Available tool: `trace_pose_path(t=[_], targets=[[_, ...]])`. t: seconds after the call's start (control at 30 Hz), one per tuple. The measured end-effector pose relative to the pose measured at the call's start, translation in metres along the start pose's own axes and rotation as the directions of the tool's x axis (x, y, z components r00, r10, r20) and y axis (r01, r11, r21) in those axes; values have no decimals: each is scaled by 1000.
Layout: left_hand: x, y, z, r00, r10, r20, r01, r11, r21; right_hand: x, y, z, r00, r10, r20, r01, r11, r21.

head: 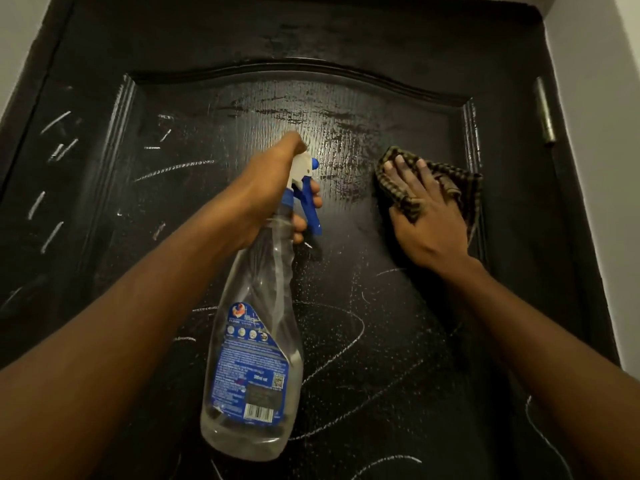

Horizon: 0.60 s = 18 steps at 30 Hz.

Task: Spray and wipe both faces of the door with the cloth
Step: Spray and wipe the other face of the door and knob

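Streaking the left side of the black door, pale chalk marks look dry, so that part seems not yet cleaned. Toward the middle, the left hand is clenched round the neck of a clear spray bottle. Its fingers curl over the blue trigger and the nozzle points at the raised centre panel. The bottle is held just off the wood, probably so the mist lands where the wiping will happen. Just beyond the nozzle a wet sheen glistens on the panel, and fine droplets speckle the surface below it. To the right, the right hand lies flat with its fingers spread, pressing a checked brown cloth against the panel near its right moulding. A flat palm suits broad strokes with even pressure. Further right a metal hinge sits on the door's edge, beside the white wall. Judging by the chalk lines lower down, this face is only partly done, and the other face is out of view.
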State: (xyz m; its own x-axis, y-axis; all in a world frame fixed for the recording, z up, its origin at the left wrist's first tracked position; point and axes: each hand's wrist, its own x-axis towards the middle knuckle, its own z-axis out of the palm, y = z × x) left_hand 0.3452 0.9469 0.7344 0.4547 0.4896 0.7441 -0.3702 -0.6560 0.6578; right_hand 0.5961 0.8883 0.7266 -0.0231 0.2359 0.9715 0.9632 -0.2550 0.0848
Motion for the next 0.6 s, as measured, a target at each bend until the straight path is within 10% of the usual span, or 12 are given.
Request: trace_pose_path(t=[0.27, 0.6], targets=[[-3, 2, -35, 993, 11, -120, -5, 999, 50, 42, -38, -9, 986, 166, -9, -164, 982, 92], [-3, 4, -108, 987, 50, -149, -52, 999, -10, 106, -142, 44, 972, -209, 107, 217, 974, -69]])
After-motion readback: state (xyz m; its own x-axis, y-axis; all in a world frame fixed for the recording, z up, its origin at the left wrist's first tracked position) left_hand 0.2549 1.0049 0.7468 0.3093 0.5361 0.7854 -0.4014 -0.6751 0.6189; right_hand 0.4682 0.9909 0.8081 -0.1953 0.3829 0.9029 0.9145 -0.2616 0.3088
